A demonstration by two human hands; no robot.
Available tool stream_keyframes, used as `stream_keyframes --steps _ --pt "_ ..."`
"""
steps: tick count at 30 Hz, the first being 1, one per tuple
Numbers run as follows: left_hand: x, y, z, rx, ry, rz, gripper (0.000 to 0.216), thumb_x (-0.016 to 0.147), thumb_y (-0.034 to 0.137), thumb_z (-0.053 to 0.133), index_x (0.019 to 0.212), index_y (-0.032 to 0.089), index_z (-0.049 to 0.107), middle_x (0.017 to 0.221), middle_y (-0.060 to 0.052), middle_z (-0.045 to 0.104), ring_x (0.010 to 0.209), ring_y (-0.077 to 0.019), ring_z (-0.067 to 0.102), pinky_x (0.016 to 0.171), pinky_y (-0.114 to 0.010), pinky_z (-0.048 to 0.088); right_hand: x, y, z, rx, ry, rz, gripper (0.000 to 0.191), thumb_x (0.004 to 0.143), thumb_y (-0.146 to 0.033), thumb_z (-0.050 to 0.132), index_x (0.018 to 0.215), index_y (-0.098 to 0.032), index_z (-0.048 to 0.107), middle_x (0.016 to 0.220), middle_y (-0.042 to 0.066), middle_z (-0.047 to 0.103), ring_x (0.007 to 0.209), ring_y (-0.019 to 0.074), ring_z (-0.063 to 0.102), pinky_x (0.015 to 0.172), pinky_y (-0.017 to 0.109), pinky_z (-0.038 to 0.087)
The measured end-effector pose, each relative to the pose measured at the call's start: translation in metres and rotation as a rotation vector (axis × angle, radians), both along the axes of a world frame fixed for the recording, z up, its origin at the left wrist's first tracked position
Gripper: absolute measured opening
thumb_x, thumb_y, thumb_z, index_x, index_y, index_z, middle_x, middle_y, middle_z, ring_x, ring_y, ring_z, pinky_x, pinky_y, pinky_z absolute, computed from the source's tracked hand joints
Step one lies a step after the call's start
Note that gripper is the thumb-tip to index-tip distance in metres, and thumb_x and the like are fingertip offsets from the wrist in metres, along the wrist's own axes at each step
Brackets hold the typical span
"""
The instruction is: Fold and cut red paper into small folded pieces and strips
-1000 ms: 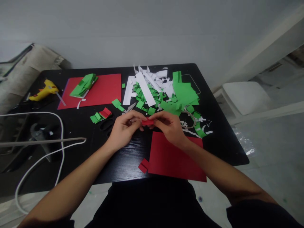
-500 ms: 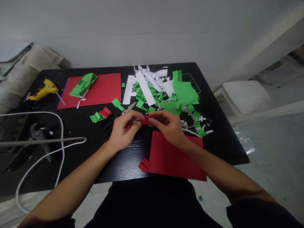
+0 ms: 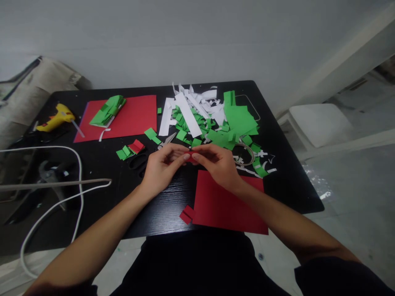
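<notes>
Between my two hands is a small piece of red paper (image 3: 191,156), mostly covered by the fingers. My left hand (image 3: 163,165) is closed on its left side, thumb on top. My right hand (image 3: 218,163) pinches the right side, the two thumb tips almost touching. Just below my right hand lies a sheet of red paper (image 3: 230,203), with a small folded red piece (image 3: 187,214) at its left edge. Scissors (image 3: 167,141) rest behind my left hand, their dark handles partly hidden by it.
White paper strips (image 3: 188,115) and green paper scraps (image 3: 236,119) are heaped at the back. A tape roll (image 3: 245,154) lies right of my right hand. Folded green paper (image 3: 108,111) rests on another red sheet (image 3: 138,117). A yellow glue gun (image 3: 57,118), pliers (image 3: 52,176) and a white cable (image 3: 80,164) occupy the left.
My left thumb has moved right and now presses near the right thumb. Less of the small red paper shows between the hands. The things on the table lie as before.
</notes>
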State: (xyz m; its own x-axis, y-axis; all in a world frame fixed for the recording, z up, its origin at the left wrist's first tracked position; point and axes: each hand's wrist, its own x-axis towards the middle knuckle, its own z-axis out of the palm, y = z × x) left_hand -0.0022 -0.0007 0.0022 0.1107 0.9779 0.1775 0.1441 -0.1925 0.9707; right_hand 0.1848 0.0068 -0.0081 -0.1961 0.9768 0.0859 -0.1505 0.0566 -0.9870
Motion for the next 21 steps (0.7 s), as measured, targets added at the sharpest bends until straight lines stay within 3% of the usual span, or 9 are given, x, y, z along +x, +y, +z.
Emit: stream_keyframes --steps 13,21 --pt "0.000 0.000 0.003 0.009 0.054 -0.016 0.011 0.089 0.027 0.078 0.095 0.018 0.073 0.078 -0.002 0.074 0.068 -0.0129 0.069 0.063 -0.024 0.057 0.001 0.001 -0.008 0.078 -0.067 0.003 0.021 0.088 -0.043 0.082 0.096 -0.025 0.079 0.091 0.002 0.080 0.079 0.0176 0.077 0.082 0.037 0.069" --pt "-0.005 0.000 -0.002 0.128 0.209 -0.020 0.008 0.095 0.026 0.073 0.098 0.018 0.075 0.082 -0.001 0.078 0.070 -0.0115 0.071 0.065 -0.022 0.057 0.001 -0.001 -0.013 0.113 -0.088 -0.021 0.012 0.091 -0.035 0.079 0.098 -0.025 0.079 0.091 0.001 0.080 0.079 0.0169 0.077 0.079 0.034 0.067"
